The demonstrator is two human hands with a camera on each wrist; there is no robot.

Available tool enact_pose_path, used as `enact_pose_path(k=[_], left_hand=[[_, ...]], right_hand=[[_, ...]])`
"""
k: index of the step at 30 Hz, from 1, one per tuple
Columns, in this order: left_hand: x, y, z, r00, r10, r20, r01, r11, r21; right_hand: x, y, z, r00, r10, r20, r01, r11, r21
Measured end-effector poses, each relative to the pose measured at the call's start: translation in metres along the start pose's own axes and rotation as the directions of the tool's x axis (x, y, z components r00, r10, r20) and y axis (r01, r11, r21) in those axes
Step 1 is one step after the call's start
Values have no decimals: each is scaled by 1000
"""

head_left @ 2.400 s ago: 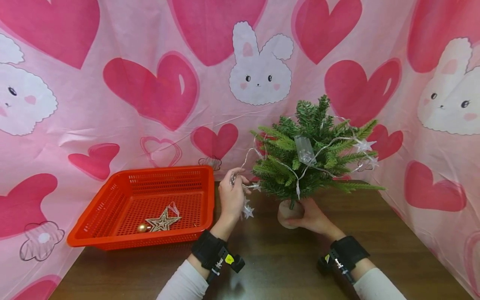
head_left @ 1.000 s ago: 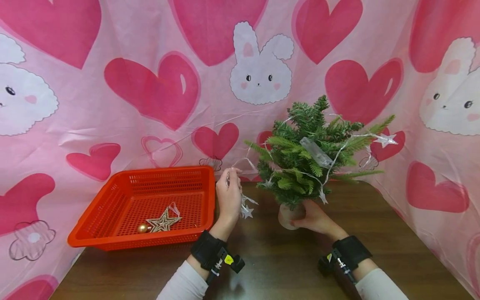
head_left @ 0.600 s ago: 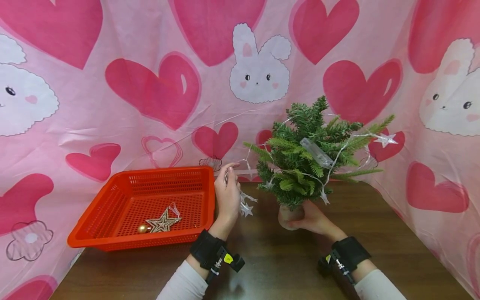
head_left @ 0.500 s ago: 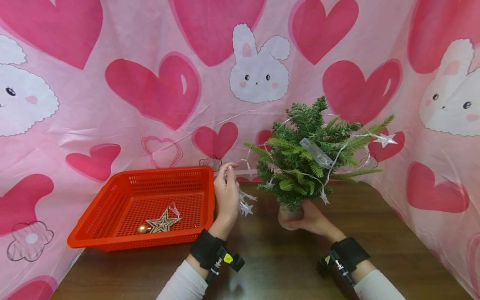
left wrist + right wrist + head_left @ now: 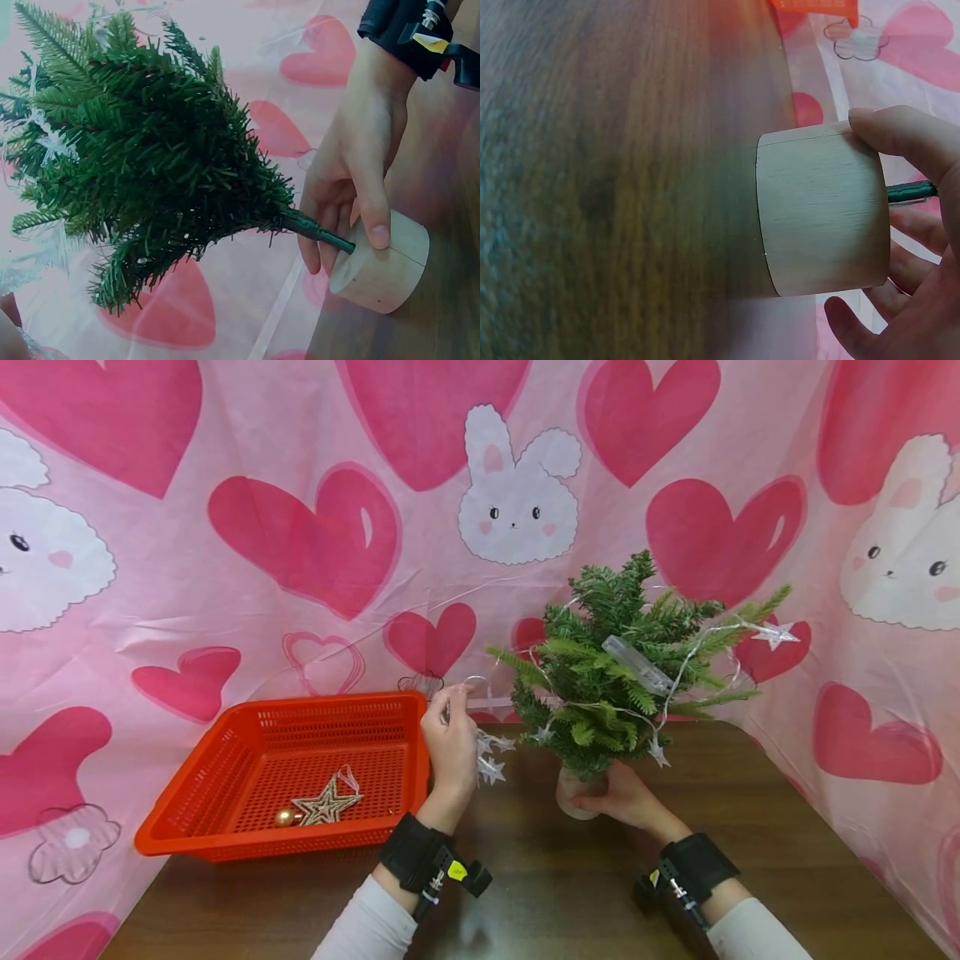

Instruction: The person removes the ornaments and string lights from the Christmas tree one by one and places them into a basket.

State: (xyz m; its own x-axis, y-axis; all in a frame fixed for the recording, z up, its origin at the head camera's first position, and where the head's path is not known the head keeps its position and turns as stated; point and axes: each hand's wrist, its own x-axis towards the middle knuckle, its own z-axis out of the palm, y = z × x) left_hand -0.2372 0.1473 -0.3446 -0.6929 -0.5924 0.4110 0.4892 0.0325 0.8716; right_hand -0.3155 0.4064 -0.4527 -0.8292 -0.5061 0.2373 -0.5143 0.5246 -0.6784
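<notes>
A small artificial Christmas tree [image 5: 600, 652] stands on a round wooden base [image 5: 570, 793]. My right hand [image 5: 633, 800] grips that base from the right; in the right wrist view the thumb rests on the edge of the wooden base [image 5: 821, 214]. My left hand [image 5: 450, 747], beside the tree's left side, holds a bunch of string lights with clear stars [image 5: 491, 770] hanging below the fingers. The wire loops from this hand to the branches and winds round the tree. A clear plastic box [image 5: 637, 666] on the string lies against the front branches.
An orange-red plastic basket [image 5: 247, 845] stands left of my left hand. Inside it lie a glittery gold star ornament [image 5: 326, 811] and a small gold ball [image 5: 284, 817]. The brown wooden table [image 5: 555, 893] meets a pink heart-patterned cloth [image 5: 427, 552] behind.
The tree has turned on its base, bringing the clear box rightward and tilting it. My left hand has shifted a little left with the string lights. My right hand keeps hold of the base.
</notes>
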Motion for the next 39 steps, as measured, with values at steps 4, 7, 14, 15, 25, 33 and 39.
enact_pose_path(k=[4,7,14,15,25,33,39], left_hand=[[-1,1,-2,997,54,49,-52,998,-34],[-1,2,-3,994,79,74,-74,995,-61],[1,3,0,996,80,28,-78,995,-69],[2,3,0,996,81,22,-80,995,-67],[4,6,1,977,194,84,-177,969,-172],[4,14,4,988,125,95,-100,966,-237],[2,17,7,992,58,112,-25,962,-272]], right_hand=[[0,-1,0,1000,-5,7,5,1000,15],[0,-1,0,1000,-16,9,16,1000,25],[-1,-1,0,999,-19,26,18,999,41],[-2,-2,0,999,-15,28,14,999,42],[-3,-2,-2,999,-12,37,11,1000,24],[-4,0,-2,999,23,47,-23,1000,-1],[-5,0,-4,995,71,73,-73,997,24]])
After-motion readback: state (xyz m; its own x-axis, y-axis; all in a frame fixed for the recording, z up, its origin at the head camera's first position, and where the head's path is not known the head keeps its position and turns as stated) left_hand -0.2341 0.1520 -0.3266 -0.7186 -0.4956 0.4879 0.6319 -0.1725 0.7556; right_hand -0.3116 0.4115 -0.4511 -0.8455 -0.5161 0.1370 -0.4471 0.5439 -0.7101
